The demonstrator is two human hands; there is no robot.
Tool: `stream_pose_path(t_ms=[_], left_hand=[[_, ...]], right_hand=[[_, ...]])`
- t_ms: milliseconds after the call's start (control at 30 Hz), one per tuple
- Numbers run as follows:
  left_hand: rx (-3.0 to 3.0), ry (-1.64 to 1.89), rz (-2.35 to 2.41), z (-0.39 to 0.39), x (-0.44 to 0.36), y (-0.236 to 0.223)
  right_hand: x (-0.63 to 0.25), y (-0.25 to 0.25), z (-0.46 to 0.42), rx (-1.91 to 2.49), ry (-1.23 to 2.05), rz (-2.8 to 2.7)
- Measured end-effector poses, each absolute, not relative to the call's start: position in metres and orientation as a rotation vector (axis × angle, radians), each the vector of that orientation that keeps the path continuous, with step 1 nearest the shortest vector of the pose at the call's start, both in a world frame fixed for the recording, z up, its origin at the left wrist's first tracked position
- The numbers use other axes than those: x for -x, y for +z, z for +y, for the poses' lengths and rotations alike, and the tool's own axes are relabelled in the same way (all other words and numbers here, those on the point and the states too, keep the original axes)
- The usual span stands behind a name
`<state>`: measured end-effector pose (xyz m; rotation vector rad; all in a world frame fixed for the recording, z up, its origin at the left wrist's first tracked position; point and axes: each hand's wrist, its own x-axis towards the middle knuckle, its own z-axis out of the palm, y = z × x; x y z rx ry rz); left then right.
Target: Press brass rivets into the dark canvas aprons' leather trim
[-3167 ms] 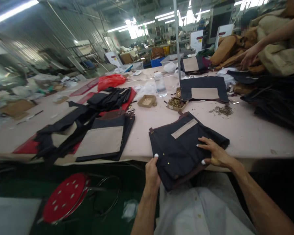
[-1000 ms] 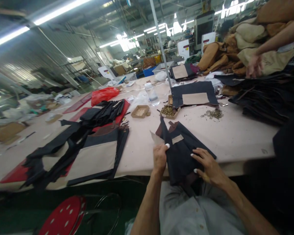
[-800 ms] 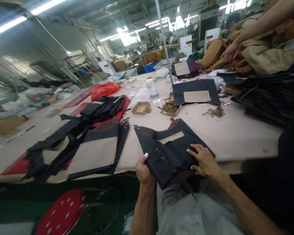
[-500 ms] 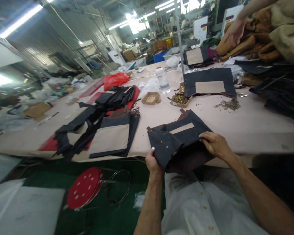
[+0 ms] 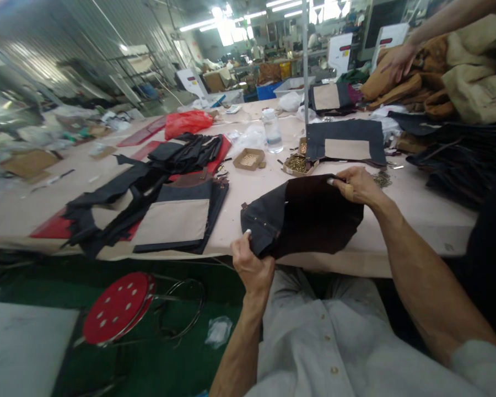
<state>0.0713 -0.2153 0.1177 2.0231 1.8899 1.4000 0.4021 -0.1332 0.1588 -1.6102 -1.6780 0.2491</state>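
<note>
Between my hands a dark fabric piece (image 5: 314, 215) with brown tabs and small brass-coloured studs is held at the table's front edge. My left hand (image 5: 252, 262) pinches its lower left corner, thumb on top. Higher up, my right hand (image 5: 357, 186) grips the upper right edge, lifting it so the dark underside faces me. To the left lies a stack of dark pieces with beige pockets (image 5: 171, 218). Just beyond are a small box of brass-coloured hardware (image 5: 296, 164) and another shallow cardboard box (image 5: 248, 159).
A flat dark piece with a beige patch (image 5: 347, 148) lies behind my right hand. A water bottle (image 5: 273, 132) stands near a metal pole (image 5: 305, 66). Another person's hand (image 5: 399, 62) rests over brown fabric (image 5: 434, 66). A red stool (image 5: 118, 309) is below on the left.
My right hand has risen and lifted the fabric's right side, folding it over so the dark underside shows. My left hand keeps its corner, slightly further left.
</note>
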Motion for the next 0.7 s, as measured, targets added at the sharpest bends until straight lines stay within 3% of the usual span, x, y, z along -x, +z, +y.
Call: stream_pose_path(t_ms=[167, 300, 433, 500, 567, 700], left_hand=[[-2.118, 1.723, 1.741, -0.211, -0.056, 0.158], [-2.155, 1.442, 1.307, -0.225, -0.052, 0.174], [-2.036, 1.125, 1.1, -0.252, -0.057, 0.143], [-2.015, 1.049, 1.102, -0.265, -0.062, 0.121], [-2.005, 0.984, 1.126, -0.277, -0.065, 0.106], [-1.928, 0.853, 1.116, -0.291, -0.06, 0.101]], right_hand=[[-0.443, 0.134, -0.146, 1.642, 0.167, -1.583], [-0.484, 0.081, -0.177, 1.695, 0.179, -1.454], [-0.507, 0.038, -0.223, 1.982, 0.252, -1.305], [-0.499, 0.034, -0.24, 2.072, 0.12, -1.299], [-0.472, 0.039, -0.247, 1.913, 0.009, -1.409], [-0.394, 0.04, -0.234, 1.518, 0.222, -1.877]])
